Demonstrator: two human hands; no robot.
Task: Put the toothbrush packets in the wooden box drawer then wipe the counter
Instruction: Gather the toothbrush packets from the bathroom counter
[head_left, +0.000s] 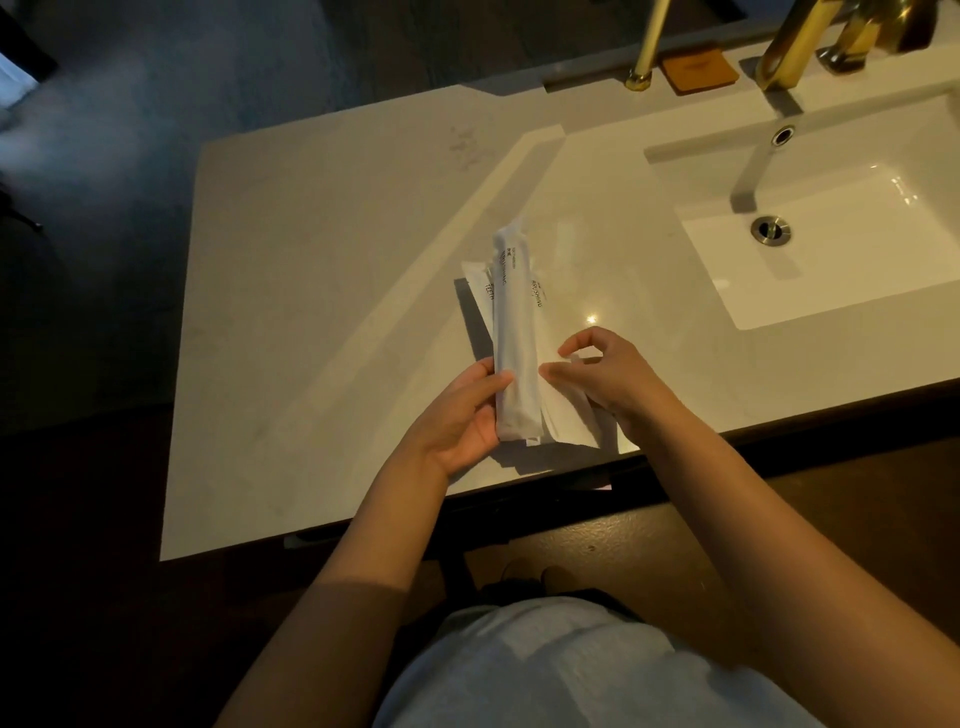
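White toothbrush packets (516, 332), black lettering; pale counter (332, 270); gold faucet (784, 47).

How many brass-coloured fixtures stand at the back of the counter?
3: a thin pole left of the tan pad, a square spout over the sink, and a handle at its right. Others may lie outside the frame.

Open pale counter (311, 291) across the left and centre of the frame, blocked mid-frame by the stack of toothbrush packets (514, 332) between both hands, bounded right by the sunken sink (831, 249), with brass faucet (784, 47), brass post (647, 47) and brown pad (698, 73) along the top.
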